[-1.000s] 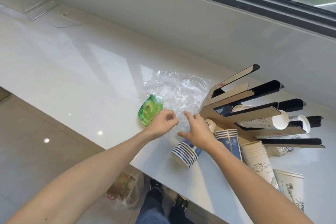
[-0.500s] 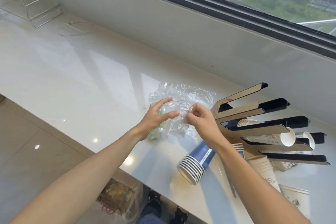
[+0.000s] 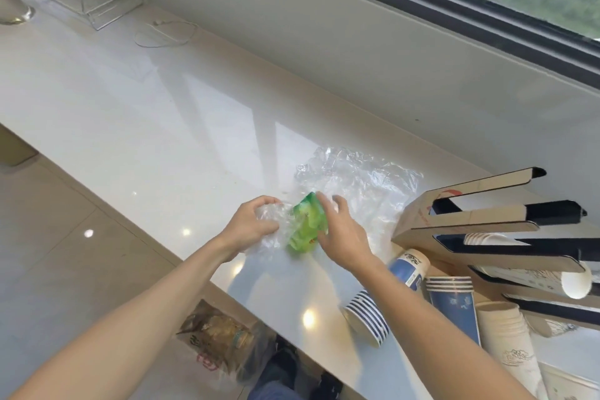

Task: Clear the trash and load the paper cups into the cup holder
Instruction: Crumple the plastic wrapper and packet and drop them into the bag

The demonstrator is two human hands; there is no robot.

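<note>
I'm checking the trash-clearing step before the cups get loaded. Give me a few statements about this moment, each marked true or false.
1. Both hands are at the green wrapper. True: the left hand grips clear plastic film beside it, the right hand touches it.
2. The blue striped cup stack stands upright. False: it lies on its side on the counter.
3. The cup holder sits right of the hands. True.
4. The film is bunched up off the counter. False: most of it lies spread flat.
5. A bag of trash sits below the counter edge. True.
</note>
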